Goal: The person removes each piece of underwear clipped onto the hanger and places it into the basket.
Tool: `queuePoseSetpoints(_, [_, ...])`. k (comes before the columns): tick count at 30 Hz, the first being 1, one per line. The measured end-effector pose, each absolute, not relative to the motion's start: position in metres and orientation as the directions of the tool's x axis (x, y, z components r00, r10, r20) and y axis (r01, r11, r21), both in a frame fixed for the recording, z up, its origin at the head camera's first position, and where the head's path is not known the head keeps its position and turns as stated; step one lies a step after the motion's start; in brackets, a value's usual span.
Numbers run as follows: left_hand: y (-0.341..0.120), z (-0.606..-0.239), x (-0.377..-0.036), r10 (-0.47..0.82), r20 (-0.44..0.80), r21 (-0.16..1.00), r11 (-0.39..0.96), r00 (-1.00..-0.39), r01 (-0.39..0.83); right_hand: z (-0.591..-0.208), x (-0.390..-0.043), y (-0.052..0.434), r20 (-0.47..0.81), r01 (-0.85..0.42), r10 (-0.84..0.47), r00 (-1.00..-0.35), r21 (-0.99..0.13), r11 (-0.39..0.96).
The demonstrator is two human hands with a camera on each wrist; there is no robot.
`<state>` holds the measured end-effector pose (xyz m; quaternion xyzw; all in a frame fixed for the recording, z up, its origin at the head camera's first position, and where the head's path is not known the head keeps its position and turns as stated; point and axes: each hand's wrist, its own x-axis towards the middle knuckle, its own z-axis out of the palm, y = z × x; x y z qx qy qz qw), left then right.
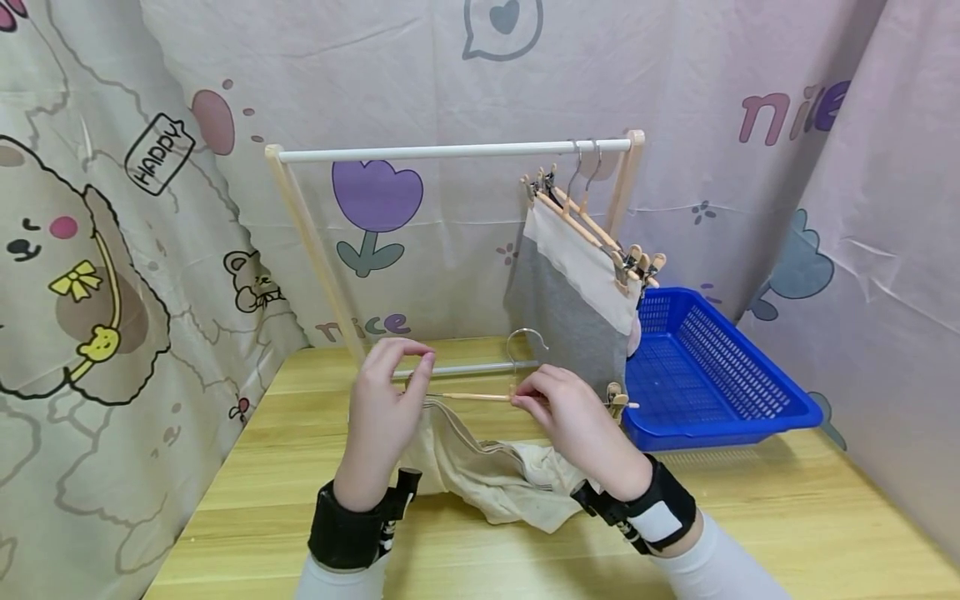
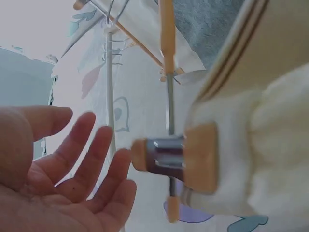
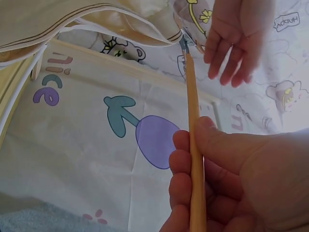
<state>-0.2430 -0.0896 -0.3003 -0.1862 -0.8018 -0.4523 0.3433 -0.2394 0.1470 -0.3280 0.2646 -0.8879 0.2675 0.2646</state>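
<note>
My right hand [image 1: 581,421] pinches the wooden bar of a clip hanger [image 1: 480,397] near its metal hook, and the right wrist view shows the thumb and fingers on either side of the bar. A cream garment [image 1: 498,492] with brown stripes along its edge is caught in a wooden clip [image 2: 202,158] at the hanger's left end. The rest of the garment droops over the table. Beside that clip, my left hand [image 1: 382,408] holds nothing, its fingers loosely bent and apart from the clip in the left wrist view. Another clip [image 1: 617,400] is at the hanger's right end.
Behind the hands stands a rack with a white rail [image 1: 450,152]. Grey-and-white clothing [image 1: 577,283] hangs on two clip hangers at its right end. A blue plastic basket [image 1: 738,433] sits on the right of the wooden table [image 1: 232,508]. Printed curtains surround the table.
</note>
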Motion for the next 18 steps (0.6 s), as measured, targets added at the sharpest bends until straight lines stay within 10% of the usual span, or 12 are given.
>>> queuePoseSetpoints(18, [-0.0962, -0.3004, -0.2530, -0.006, 0.439, 0.767, 0.523, -0.899, 0.371, -0.3230, -0.2412, 0.1551, 0.599, -0.546, -0.249, -0.761, -0.383, 0.745])
